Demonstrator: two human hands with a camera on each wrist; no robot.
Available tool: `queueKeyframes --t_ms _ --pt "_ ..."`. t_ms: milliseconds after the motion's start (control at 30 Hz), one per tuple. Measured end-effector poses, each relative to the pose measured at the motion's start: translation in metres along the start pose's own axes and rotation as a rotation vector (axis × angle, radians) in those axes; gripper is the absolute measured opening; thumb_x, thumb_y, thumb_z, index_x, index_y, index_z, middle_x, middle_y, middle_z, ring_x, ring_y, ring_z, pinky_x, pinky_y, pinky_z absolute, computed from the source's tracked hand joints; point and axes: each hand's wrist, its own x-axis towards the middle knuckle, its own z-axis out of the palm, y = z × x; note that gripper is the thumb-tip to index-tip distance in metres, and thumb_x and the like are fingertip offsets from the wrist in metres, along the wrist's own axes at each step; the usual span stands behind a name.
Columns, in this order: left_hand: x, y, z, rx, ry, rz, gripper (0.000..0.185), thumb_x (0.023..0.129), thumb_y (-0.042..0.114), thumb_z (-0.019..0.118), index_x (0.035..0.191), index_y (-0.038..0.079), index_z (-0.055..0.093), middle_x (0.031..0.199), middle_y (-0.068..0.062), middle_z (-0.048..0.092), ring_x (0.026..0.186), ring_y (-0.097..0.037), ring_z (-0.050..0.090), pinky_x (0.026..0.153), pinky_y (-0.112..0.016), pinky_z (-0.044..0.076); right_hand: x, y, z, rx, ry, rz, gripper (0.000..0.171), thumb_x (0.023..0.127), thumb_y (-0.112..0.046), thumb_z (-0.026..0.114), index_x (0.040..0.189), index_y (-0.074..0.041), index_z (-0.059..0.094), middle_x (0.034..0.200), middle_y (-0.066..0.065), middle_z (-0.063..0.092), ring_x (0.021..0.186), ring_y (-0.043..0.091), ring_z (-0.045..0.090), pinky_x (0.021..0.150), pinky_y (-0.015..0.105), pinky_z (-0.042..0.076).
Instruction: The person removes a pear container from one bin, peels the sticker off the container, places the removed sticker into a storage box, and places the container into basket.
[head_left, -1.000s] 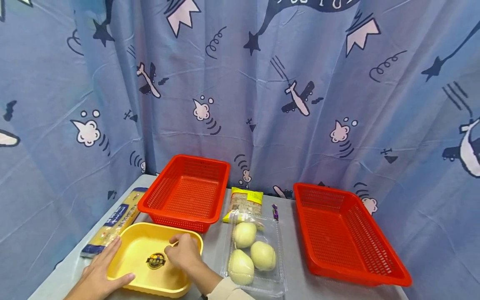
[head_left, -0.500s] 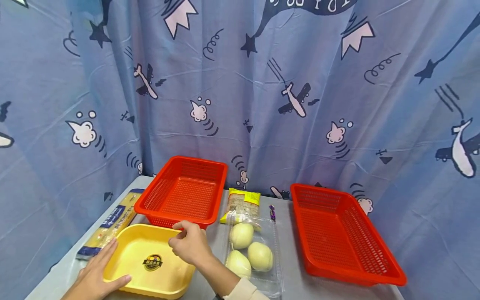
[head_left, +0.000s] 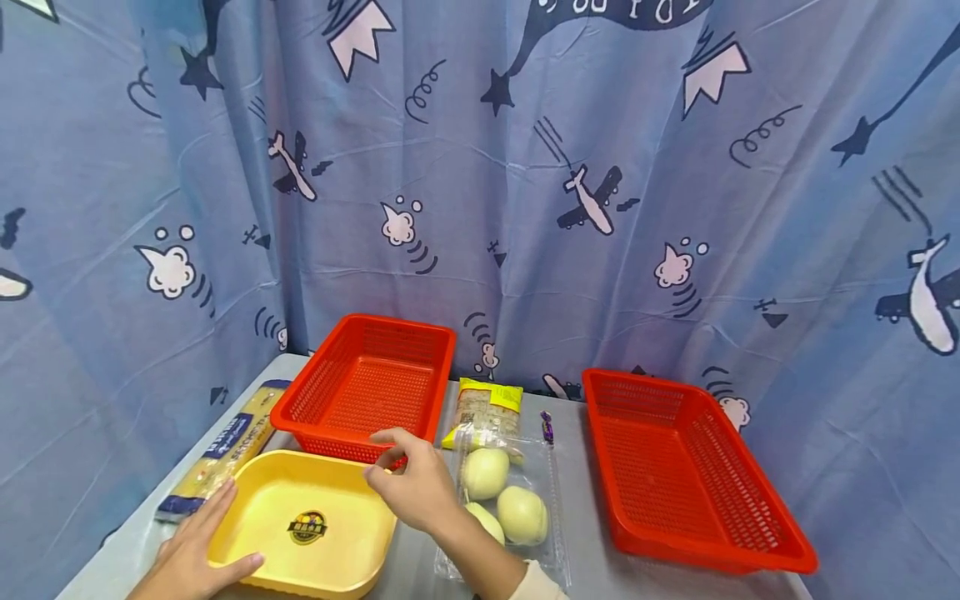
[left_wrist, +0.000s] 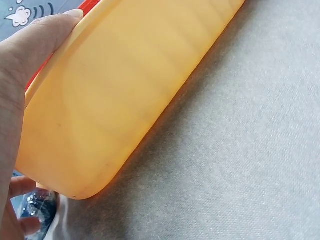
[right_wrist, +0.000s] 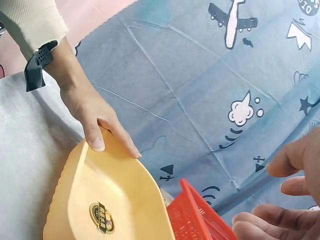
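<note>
A yellow plastic basin (head_left: 303, 500) with a round black-and-gold sticker (head_left: 307, 527) on its floor stands at the front left in the head view. My left hand (head_left: 197, 546) holds its left corner. In the right wrist view, the thumb of that hand (right_wrist: 92, 112) lies over the rim, with fingers along the outside wall. Just past the basin's right side is my right hand (head_left: 420, 483), raised, its fingers loosely bent around nothing. The right wrist view shows those fingers (right_wrist: 282, 212) apart from the thumb.
Behind the basin stands a red basket (head_left: 360, 387); another red basket (head_left: 682, 467) is at right. A clear tray with pale round fruit (head_left: 522, 514), a yellow food bag (head_left: 487, 408), and a purple-wrapped candy (head_left: 547, 427) lie between. A noodle pack (head_left: 225, 450) runs along the left.
My right hand has lifted out of the basin and moved right, past its rim. My left hand keeps its hold on the basin's left corner.
</note>
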Motion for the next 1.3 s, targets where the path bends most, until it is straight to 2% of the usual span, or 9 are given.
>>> queueKeyframes --t_ms 133,333,467,900,1133,1300 --pt "0.002 0.003 -0.001 -0.014 -0.048 -0.043 0.109 0.083 0.066 0.060 0.153 0.000 0.008 0.153 -0.029 0.011 0.126 -0.061 0.020 0.086 -0.078 0.026 -0.008 0.003 -0.013 -0.015 0.025 -0.049 0.034 0.082 -0.013 0.071 0.115 -0.016 0.068 0.081 -0.008 0.062 0.060 0.006 0.055 0.055 0.024 0.047" --pt "0.001 0.001 -0.002 -0.005 -0.026 -0.012 0.108 0.083 0.064 0.061 0.153 -0.001 0.010 0.153 -0.028 0.012 0.127 -0.060 0.020 0.087 -0.079 0.023 -0.014 0.006 -0.030 -0.037 0.069 -0.089 0.033 0.084 -0.014 0.071 0.116 -0.017 0.067 0.084 -0.006 0.065 0.070 0.012 0.062 0.062 0.026 0.051" --pt "0.001 0.000 -0.003 0.003 -0.011 0.005 0.108 0.083 0.063 0.061 0.152 -0.001 0.011 0.153 -0.028 0.013 0.127 -0.059 0.021 0.087 -0.080 0.022 -0.016 0.007 -0.040 -0.037 0.095 -0.071 0.035 0.084 -0.015 0.071 0.119 -0.017 0.066 0.087 -0.004 0.065 0.072 0.014 0.063 0.061 0.028 0.052" --pt "0.000 -0.001 -0.001 -0.005 -0.017 0.001 0.107 0.083 0.062 0.062 0.153 0.000 0.010 0.153 -0.027 0.013 0.127 -0.059 0.021 0.087 -0.079 0.024 -0.033 0.026 -0.073 -0.041 0.164 0.029 0.043 0.083 -0.020 0.074 0.125 -0.021 0.064 0.097 0.007 0.066 0.072 0.017 0.063 0.057 0.031 0.052" --pt "0.000 -0.001 -0.003 -0.011 -0.033 -0.021 0.107 0.084 0.063 0.061 0.153 -0.001 0.009 0.154 -0.027 0.012 0.127 -0.059 0.020 0.087 -0.080 0.022 -0.040 0.039 -0.089 -0.039 0.227 0.047 0.045 0.083 -0.016 0.075 0.127 -0.022 0.062 0.098 0.007 0.063 0.075 0.021 0.061 0.060 0.033 0.052" --pt "-0.002 -0.001 0.000 -0.016 0.000 0.007 0.106 0.083 0.061 0.063 0.153 0.001 0.010 0.155 -0.024 0.014 0.128 -0.058 0.021 0.087 -0.080 0.021 -0.045 0.046 -0.102 -0.055 0.297 0.088 0.047 0.083 -0.018 0.076 0.128 -0.024 0.062 0.098 0.005 0.063 0.078 0.020 0.060 0.065 0.036 0.050"
